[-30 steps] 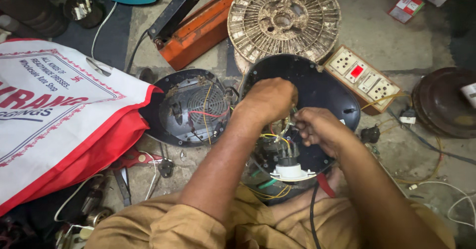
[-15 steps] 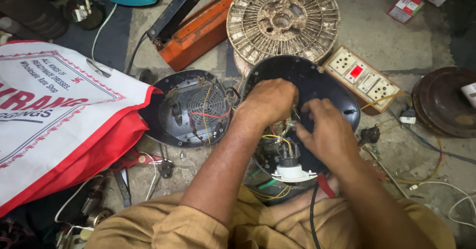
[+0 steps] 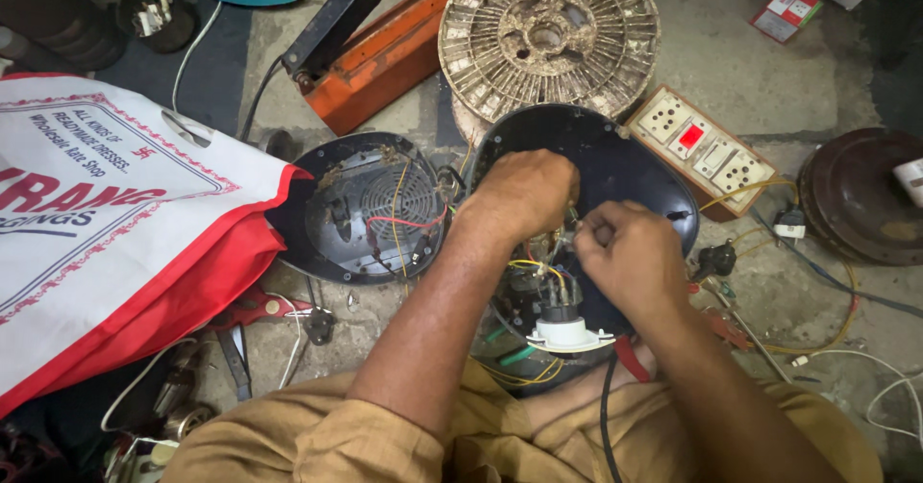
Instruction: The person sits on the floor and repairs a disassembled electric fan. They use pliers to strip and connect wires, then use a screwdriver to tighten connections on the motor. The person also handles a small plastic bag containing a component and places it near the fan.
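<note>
A dark round appliance shell [image 3: 630, 171] lies open on the concrete floor in front of me, with yellow, red and green wires and a white round part [image 3: 567, 333] inside. My left hand [image 3: 519, 195] rests closed over the shell's inner parts, fingers curled into the wiring. My right hand [image 3: 630, 257] is right beside it, fingers pinched together on something small among the wires; what it pinches is hidden. A separate black round cover [image 3: 361, 209] with a vent grille and loose wires lies just left of my left forearm.
A red-and-white cloth bag [image 3: 106, 223] fills the left. An orange metal box [image 3: 380, 55] and a dirty round grille [image 3: 548, 36] lie at the back. A wooden socket board [image 3: 702, 151] sits right, a brown round base [image 3: 860, 195] farther right. Pliers [image 3: 255, 310] lie near my knee.
My right hand has moved up and left from the lower part of the shell to meet my left hand. The left hand has stayed in place.
</note>
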